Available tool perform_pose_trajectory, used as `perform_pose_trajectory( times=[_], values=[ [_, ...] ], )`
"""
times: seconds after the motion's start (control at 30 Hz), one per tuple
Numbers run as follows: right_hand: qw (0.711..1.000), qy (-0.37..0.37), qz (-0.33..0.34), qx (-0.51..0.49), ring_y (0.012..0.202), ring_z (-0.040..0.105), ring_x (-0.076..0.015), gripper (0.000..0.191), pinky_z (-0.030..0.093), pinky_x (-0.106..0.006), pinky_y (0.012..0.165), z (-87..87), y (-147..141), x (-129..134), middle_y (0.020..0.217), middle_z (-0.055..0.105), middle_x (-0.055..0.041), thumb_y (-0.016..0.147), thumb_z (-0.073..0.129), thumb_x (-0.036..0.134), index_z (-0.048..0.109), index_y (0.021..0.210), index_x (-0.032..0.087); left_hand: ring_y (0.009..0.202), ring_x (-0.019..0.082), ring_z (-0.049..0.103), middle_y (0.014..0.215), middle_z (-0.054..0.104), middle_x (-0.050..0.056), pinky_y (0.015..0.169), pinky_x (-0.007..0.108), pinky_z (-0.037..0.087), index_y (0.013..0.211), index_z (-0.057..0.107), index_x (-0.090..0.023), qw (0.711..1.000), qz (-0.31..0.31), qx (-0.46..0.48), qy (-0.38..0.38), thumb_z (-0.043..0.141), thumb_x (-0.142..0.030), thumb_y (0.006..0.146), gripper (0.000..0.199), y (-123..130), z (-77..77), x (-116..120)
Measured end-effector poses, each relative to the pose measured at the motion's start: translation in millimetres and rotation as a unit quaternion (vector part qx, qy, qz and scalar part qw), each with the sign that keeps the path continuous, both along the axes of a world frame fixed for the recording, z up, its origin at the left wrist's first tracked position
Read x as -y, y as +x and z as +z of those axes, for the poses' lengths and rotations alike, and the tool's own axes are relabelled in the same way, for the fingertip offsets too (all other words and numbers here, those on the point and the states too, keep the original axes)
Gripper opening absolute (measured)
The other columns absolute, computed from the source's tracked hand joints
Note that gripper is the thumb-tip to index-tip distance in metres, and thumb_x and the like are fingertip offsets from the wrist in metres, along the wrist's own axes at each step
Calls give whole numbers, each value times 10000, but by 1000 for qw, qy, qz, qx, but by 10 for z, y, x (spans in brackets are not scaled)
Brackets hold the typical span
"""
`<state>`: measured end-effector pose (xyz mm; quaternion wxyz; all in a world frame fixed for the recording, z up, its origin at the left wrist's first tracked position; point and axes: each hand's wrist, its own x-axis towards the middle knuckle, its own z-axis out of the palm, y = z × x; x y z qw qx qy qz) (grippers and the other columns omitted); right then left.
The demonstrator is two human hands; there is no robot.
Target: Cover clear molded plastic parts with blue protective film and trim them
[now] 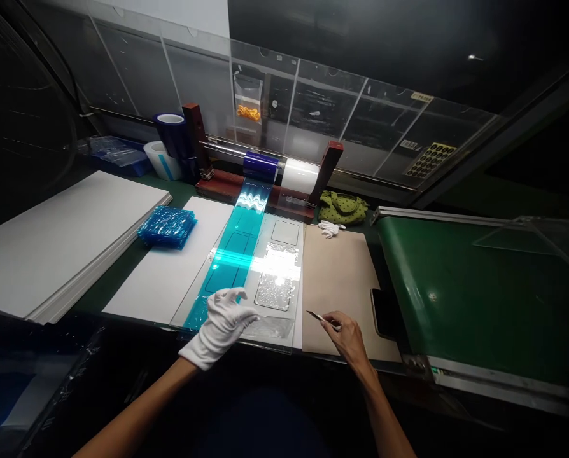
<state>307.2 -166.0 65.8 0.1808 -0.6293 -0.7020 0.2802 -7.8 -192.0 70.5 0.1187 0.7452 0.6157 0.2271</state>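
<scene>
My left hand [224, 323], in a white glove, hovers over the lower end of a blue film strip [234, 254], thumb and fingers apart with nothing between them. The strip runs down from a dark blue film roll [260, 166] over a clear sheet with black-outlined panels [284, 232]. Beside it, clear wrinkled film [273, 286] covers panels on the right. My bare right hand [347, 337] pinches a small knife [316, 315], its dark pointed tip aimed left above brown board [337, 280]. The grip hides most of the handle.
A wooden stand [330, 166] carries the blue roll and a clear film roll [301, 176]. Stacked white sheets [69, 235] and a blue film-wrapped stack [167, 226] lie left. A phone [384, 313], a green pouch [343, 208] and a green conveyor belt [480, 299] are right.
</scene>
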Motion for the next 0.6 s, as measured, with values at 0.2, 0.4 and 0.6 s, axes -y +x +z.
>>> perform_pose_trajectory(
  times=[0.2,0.4,0.6],
  values=[
    [999,4,6,-31,790,659,-210,257,509,-299,700,-90,-208,-116,845,706,-63,829,487,369,685,828,205,1099,235,453,980,637,12,991,405,227,789,739,-309,999,10,43,-11,567,-490,808,251,-681,395,-546],
    [999,-15,15,-45,812,653,-215,258,503,-289,682,-165,-407,-167,863,701,-71,835,482,367,676,840,197,1025,228,474,988,622,32,921,351,287,764,730,-209,996,14,53,-70,578,-533,768,358,-1308,476,-1136],
    [999,-36,19,-25,820,656,-226,266,495,-311,716,-222,-582,-194,894,703,-79,848,473,366,675,867,195,847,159,502,826,617,5,807,257,359,641,699,-184,991,30,82,-98,674,-507,657,324,-1353,224,-1429]
  ],
)
